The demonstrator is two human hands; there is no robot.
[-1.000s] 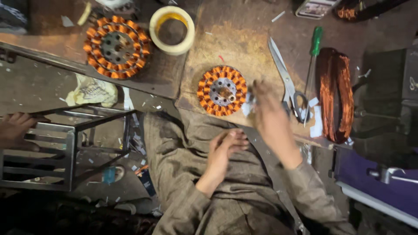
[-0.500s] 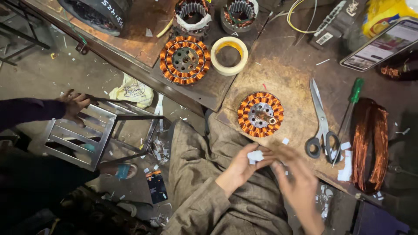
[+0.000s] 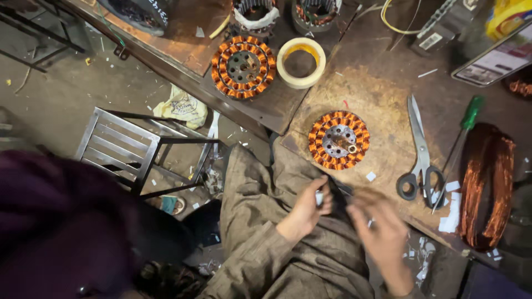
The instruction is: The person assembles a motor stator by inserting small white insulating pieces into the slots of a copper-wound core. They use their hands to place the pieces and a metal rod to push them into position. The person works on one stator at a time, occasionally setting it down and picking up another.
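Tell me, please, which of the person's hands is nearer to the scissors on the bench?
The right hand is nearer: it sits just below and left of the scissors handles, blurred. The left hand is farther left, over the lap, pinching a small white piece.

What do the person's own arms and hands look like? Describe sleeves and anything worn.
Both arms wear long, loose sleeves of brownish-grey woven cloth down to the wrists. The left hand and right hand are bare: no gloves, and no rings or watch to be seen. The right hand is motion-blurred.
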